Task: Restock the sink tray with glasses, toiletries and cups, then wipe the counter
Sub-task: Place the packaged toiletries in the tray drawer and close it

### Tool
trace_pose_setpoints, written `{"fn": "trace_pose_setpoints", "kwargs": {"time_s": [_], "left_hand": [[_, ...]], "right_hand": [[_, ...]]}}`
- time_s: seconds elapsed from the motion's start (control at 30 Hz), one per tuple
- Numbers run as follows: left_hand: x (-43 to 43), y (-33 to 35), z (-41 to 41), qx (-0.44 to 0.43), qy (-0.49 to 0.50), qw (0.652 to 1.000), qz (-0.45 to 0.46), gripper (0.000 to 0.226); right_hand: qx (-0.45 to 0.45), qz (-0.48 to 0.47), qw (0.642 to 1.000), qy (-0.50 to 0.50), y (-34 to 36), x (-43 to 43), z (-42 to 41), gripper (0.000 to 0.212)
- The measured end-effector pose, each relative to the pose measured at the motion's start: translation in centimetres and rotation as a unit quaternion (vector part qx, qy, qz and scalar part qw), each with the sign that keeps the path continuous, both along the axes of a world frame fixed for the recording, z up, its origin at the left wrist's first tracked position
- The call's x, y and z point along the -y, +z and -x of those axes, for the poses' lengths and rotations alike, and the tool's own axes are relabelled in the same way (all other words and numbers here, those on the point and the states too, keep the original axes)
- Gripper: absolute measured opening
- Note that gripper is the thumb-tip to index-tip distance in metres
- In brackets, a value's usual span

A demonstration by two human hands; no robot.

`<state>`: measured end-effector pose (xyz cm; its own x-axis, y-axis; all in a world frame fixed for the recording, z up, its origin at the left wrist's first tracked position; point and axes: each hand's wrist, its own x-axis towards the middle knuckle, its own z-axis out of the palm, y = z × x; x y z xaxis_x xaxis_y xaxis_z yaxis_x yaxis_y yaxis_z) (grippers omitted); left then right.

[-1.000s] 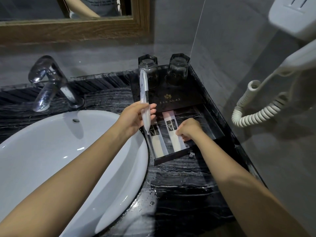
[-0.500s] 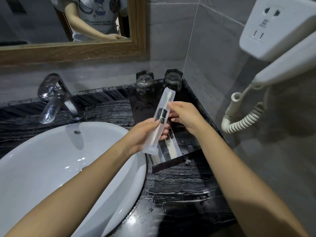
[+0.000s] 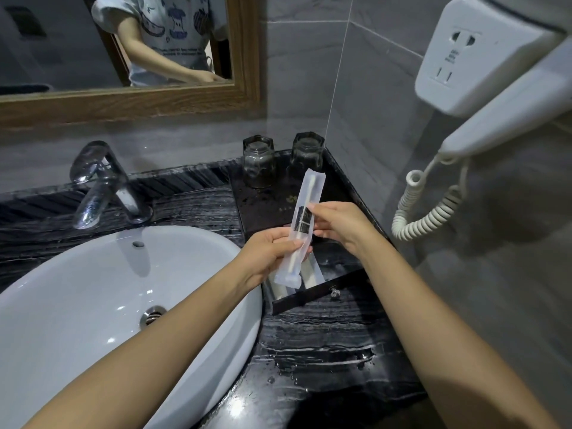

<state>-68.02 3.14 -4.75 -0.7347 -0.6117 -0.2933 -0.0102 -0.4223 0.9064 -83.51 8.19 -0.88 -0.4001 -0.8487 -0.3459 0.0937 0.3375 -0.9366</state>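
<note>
both hands pinch one clear plastic-wrapped white toothbrush [image 3: 301, 229] above the black tray's open drawer [image 3: 312, 300]: left hand [image 3: 269, 255] closed low on it, right hand [image 3: 335, 222] fingertips mid-packet. drawer holds probably two similar packets.

We stand at a black marble tabletop [image 3: 309, 345], wet and shining under an overhead light. A white oval basin [image 3: 93, 305] sits in it, with a chrome faucet [image 3: 102, 184] behind. The walls are large grey tiles [image 3: 371, 103]. A wood-framed mirror [image 3: 123, 100] hangs above the faucet. On the right wall we see a white wall-mounted hair dryer [image 3: 501, 72] with a socket and a coiled cord [image 3: 427, 209].
</note>
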Motion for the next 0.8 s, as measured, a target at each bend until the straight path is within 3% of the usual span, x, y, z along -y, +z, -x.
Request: {"fn": "trace_pose_setpoints", "kwargs": {"time_s": [0.27, 0.47, 0.8], "left_hand": [[-1.0, -0.7, 1.5, 0.013, -0.001, 1.0, -0.022, 0.027], [-0.8, -0.9, 1.6, 0.057, 0.011, 0.998, 0.001, 0.013], [-1.3, -0.7, 1.7, 0.068, 0.061, 0.996, 0.013, 0.02]], "right_hand": [[-0.009, 0.028, 0.999, -0.043, -0.3, -0.6, 0.9, 0.005], [0.007, 0.038, 0.998, -0.05, -0.3, -0.6, 1.3, 0.005], [0.07, 0.026, 0.996, -0.053, -0.4, -1.0, 0.7, 0.015]]}}
